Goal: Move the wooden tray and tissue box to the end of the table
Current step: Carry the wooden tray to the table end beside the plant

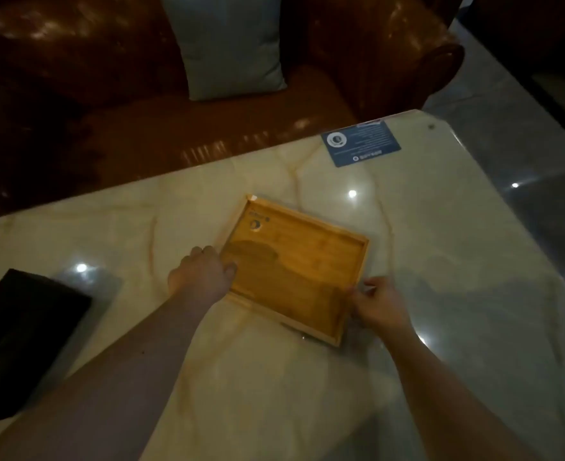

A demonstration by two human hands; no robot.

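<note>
The wooden tray [307, 261] is a shallow rectangular board with a raised rim, lying empty and turned at an angle on the pale marble table [441, 261]. My left hand [201, 277] grips its left rim, thumb inside the tray. My right hand [379, 306] holds the right rim near the front corner, fingers curled over the edge. A dark box [21, 341], likely the tissue box, lies at the left edge of the table, apart from both hands.
A blue printed card [361, 143] lies near the table's far right corner. Behind the table stands a brown leather sofa [374, 61] with a grey cushion [231, 44]. Glossy grey floor [524, 144] shows to the right.
</note>
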